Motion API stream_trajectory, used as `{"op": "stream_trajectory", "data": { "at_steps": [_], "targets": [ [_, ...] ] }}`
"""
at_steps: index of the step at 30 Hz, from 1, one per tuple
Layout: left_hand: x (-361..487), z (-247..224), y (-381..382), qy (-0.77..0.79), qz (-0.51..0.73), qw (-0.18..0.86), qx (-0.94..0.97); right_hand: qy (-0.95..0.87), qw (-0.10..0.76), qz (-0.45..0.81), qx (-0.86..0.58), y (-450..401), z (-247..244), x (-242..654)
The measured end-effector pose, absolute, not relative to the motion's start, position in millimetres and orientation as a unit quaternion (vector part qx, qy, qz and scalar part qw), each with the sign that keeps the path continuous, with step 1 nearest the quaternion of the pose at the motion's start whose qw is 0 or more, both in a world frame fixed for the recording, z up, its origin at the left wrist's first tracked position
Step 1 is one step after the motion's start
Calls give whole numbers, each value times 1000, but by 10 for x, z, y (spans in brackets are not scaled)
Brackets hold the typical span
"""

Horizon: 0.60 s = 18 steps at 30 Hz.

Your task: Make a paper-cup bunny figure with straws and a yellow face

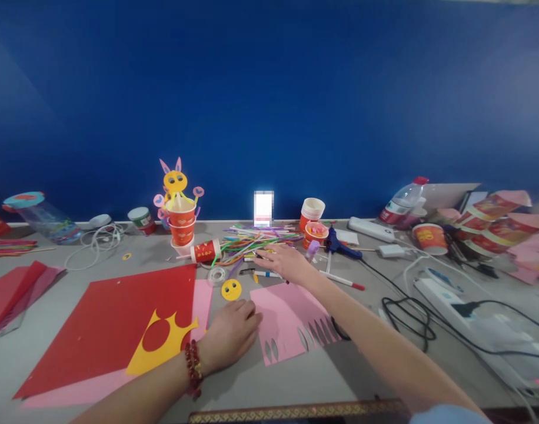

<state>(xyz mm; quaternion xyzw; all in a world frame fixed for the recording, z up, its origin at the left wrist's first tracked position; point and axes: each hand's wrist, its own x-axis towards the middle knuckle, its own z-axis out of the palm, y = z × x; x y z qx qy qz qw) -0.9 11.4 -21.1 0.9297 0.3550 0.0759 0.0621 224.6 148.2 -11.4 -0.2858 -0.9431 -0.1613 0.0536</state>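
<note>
Right hand (285, 263): out over the middle of the worktop (234, 394), fingers stretched and spread, wide. It's above the pens at the near edge of the pipe cleaner pile (240, 240); can't tell from here if the fingertips touch anything. Blue-and-white marker (266, 274) lies just under it.

Left hand (234, 330): nearer, palm down, fingers curled, narrow. It sits at the left edge of the pink sheet (282, 312); can't see whether anything's under the fingers. Red bead bracelet (193, 366) on that wrist.

Yellow face disc (231, 289) lies flat just beyond the left hand, tape roll (216, 275) to its far left. Pink sheet is between the two arms, leaf-shaped slots along its near part.

Left side: big red sheet (137, 318), yellow offcut (163, 348) on top with round cutouts. Far left of centre: stacked-cup figure (182, 222) with pink ears, upright; one red cup (205, 251) tipped over beside it.

Right side: blue glue gun (340, 246), red-capped marker (344, 281) nearer, white power strip (450, 303) at far right of those.
</note>
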Motion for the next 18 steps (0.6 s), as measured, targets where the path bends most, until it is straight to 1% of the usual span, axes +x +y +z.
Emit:
{"op": "stream_trajectory", "data": {
  "at_steps": [10, 18],
  "targets": [
    [0, -242, 132, 358, 81, 62, 928, -967, 40, -136, -212, 1558, -56, 2235],
    [-21, -296, 139, 357, 109, 71, 925, -970, 58, -83, -222, 1514, -30, 2165]
  ]
}}
